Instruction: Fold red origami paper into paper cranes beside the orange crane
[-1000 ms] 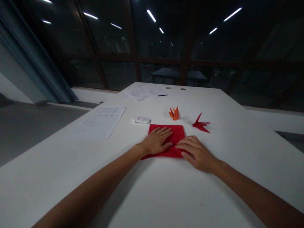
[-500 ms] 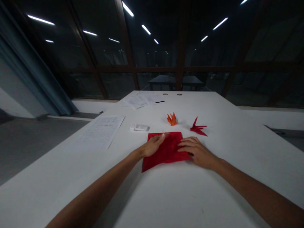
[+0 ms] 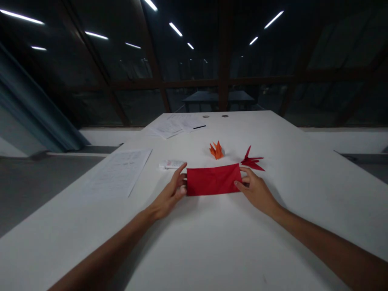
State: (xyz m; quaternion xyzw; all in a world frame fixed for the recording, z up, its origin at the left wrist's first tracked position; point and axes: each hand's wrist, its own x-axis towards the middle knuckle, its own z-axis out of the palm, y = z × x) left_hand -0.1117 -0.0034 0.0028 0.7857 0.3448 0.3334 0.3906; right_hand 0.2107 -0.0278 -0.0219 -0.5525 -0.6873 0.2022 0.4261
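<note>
A sheet of red paper (image 3: 214,180) shows as a wide rectangle in front of me, its lower edge toward me. At its right end my right hand (image 3: 256,190) grips it, thumb on the front face and fingers behind the edge. My left hand (image 3: 168,196) is at the left end with fingers apart, curved beside the edge; whether its fingertips touch the paper is hard to tell. Just beyond the paper stand an orange folded paper crane (image 3: 216,150) and a red folded paper crane (image 3: 252,159).
A white tube-like item (image 3: 171,164) lies beyond my left hand. Printed sheets (image 3: 121,171) are on the left of the white table (image 3: 224,242), with more papers (image 3: 174,124) and a black pen-like stick (image 3: 199,127) at the far end. Dark windows stand behind.
The red paper went from lying flat under both hands to a narrower rectangle between them. My left hand moved off its surface to the left edge; my right thumb came onto its front.
</note>
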